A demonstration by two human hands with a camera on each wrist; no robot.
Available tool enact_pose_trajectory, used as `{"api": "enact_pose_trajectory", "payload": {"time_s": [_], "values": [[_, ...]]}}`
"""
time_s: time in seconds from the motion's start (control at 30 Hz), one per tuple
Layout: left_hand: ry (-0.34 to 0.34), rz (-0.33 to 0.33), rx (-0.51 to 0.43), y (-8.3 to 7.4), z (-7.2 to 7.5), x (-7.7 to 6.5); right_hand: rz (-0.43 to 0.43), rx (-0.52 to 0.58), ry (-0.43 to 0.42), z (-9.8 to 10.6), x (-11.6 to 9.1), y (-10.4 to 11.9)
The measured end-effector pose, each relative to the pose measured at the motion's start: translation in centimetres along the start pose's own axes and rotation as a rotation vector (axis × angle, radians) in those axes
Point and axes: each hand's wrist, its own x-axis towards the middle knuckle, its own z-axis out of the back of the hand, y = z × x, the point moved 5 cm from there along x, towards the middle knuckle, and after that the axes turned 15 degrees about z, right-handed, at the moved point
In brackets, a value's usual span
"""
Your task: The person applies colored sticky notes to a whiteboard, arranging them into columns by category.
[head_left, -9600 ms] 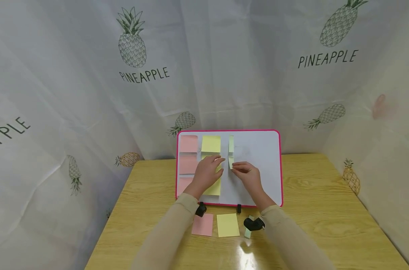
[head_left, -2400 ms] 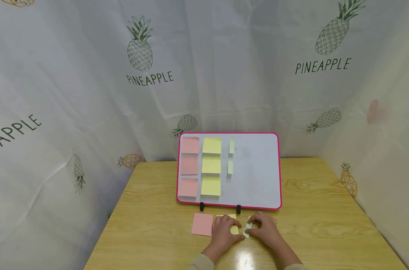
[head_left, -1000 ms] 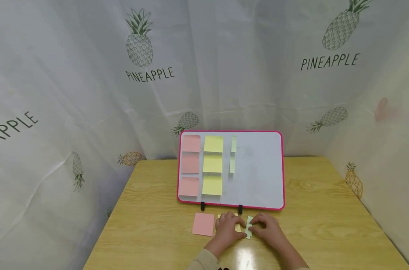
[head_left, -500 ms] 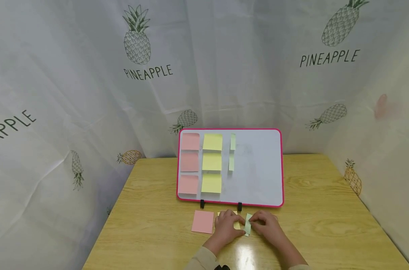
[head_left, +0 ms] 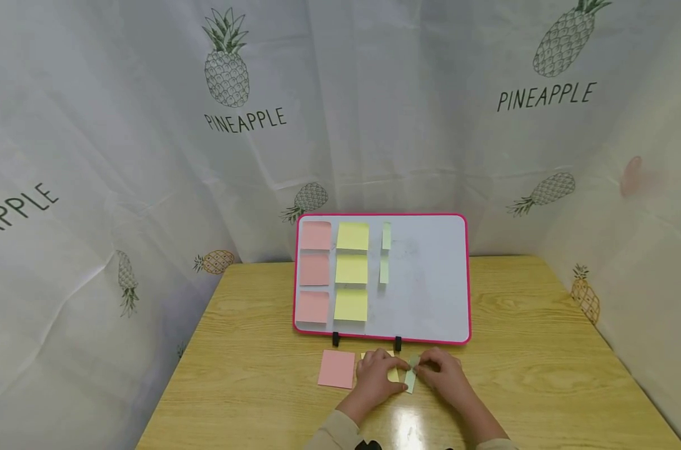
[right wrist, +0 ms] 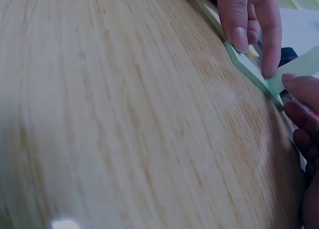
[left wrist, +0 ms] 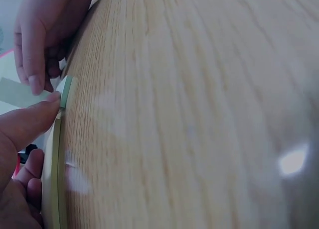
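A narrow pad of green sticky notes (head_left: 410, 382) lies on the table between the two hands. My left hand (head_left: 372, 378) presses it down, thumb at the near end and index finger at the far end, as the right wrist view shows. My right hand (head_left: 443, 373) pinches the top green note (right wrist: 301, 63) between thumb and finger; its free part is lifted off the pad in both wrist views. Beneath the left hand lies a yellow sticky note pad (head_left: 393, 375), partly hidden. A pink pad (head_left: 337, 369) sits to its left.
Behind the pads a pink-edged whiteboard (head_left: 430, 275) leans back on black feet (head_left: 398, 343). It bears a column of pink notes (head_left: 314, 270), a column of yellow notes (head_left: 351, 269) and two narrow green notes (head_left: 384, 269). A pineapple-print curtain (head_left: 385, 112) surrounds the wooden table (head_left: 250, 362).
Both hands came down from the whiteboard to the green pad. Over the last second, my right hand has pinched the top green note and raised it, while the left hand stays in place.
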Motion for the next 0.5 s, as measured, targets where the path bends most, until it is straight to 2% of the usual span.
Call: {"api": "enact_pose_trajectory", "payload": {"time_s": [0.13, 0.27, 0.5], "values": [[0.029, -0.005, 0.002, 0.0, 0.1, 0.0, -0.159, 0.077, 0.008, 0.0, 0.0, -0.4], [0.054, -0.005, 0.048, 0.1, 0.0, 0.1, -0.289, 0.19, 0.008, 0.0, 0.1, -0.8], [0.074, -0.009, 0.114, 0.1, 0.1, 0.2, -0.33, 0.248, -0.072, 0.4, 0.0, -1.2]]}}
